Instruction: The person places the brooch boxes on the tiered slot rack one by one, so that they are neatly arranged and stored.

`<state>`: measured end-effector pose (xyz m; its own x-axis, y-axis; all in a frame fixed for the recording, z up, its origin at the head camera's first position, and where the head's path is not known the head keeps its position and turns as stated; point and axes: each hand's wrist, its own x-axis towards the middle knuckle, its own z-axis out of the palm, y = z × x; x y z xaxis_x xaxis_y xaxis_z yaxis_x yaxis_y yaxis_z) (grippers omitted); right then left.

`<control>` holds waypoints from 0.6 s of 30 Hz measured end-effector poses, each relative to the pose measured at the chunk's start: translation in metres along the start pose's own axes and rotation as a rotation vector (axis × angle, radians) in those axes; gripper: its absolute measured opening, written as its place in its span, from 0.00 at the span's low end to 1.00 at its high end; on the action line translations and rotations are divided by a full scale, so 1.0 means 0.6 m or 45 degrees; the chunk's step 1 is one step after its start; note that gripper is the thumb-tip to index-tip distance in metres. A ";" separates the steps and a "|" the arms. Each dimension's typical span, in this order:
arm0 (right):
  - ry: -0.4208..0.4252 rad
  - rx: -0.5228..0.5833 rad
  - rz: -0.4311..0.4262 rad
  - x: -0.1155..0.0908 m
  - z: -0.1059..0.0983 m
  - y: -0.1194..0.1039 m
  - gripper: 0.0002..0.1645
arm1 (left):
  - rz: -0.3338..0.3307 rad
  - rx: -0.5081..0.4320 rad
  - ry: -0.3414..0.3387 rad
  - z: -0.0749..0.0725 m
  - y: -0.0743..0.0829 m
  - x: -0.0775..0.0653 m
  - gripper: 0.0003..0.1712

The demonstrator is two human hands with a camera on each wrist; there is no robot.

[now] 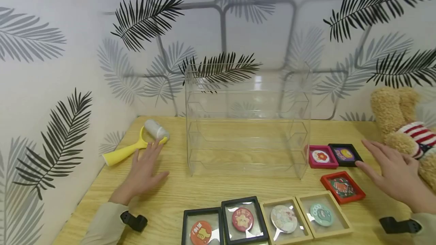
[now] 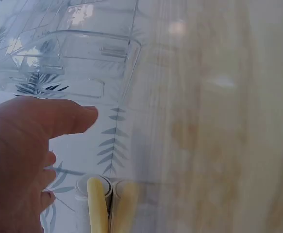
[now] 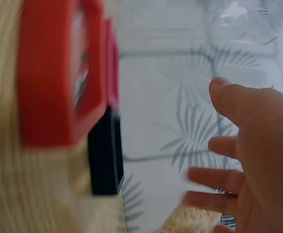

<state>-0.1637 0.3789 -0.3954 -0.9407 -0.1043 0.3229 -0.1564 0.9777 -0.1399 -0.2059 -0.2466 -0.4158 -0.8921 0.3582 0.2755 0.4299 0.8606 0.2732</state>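
Observation:
My left hand [image 1: 144, 173], fingers spread and holding nothing, is over the table's left side near a yellow peeler-shaped tool [image 1: 124, 153] and a grey-white cylinder [image 1: 156, 129]. On the right, my right hand [image 1: 391, 171] has its fingers extended, with nothing in it. Beside it lie a black framed badge [image 1: 344, 155], a pink framed badge [image 1: 321, 157] and a red framed badge [image 1: 342, 187]. Between the hands stands a clear acrylic tiered rack [image 1: 248, 154], its shelves bare. The right wrist view shows the red frame [image 3: 44, 77] close by, apart from the fingers.
Along the front edge lie two black-framed badges [image 1: 242, 220] and two tan-framed badges [image 1: 323, 214] in a row. A plush bear [image 1: 398, 124] in a striped top sits at the right edge. A leaf-patterned wall covering [image 1: 238, 29] rises behind the wooden table [image 1: 163, 199].

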 end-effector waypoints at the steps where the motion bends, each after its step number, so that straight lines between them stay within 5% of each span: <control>1: -0.017 0.043 -0.001 0.003 -0.003 -0.007 0.43 | 0.016 -0.027 0.019 0.001 0.001 0.001 0.47; 10: -0.041 0.323 -0.254 0.007 -0.025 -0.103 0.15 | 0.005 -0.393 -0.022 0.009 0.019 0.003 0.40; 18: 0.006 0.585 -0.566 -0.007 -0.003 -0.178 0.14 | -0.020 -0.604 -0.107 0.028 0.032 0.012 0.42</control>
<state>-0.1425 0.2750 -0.3804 -0.7551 -0.4801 0.4466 -0.6456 0.6632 -0.3786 -0.2060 -0.2212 -0.4240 -0.8989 0.3912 0.1974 0.4145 0.6129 0.6727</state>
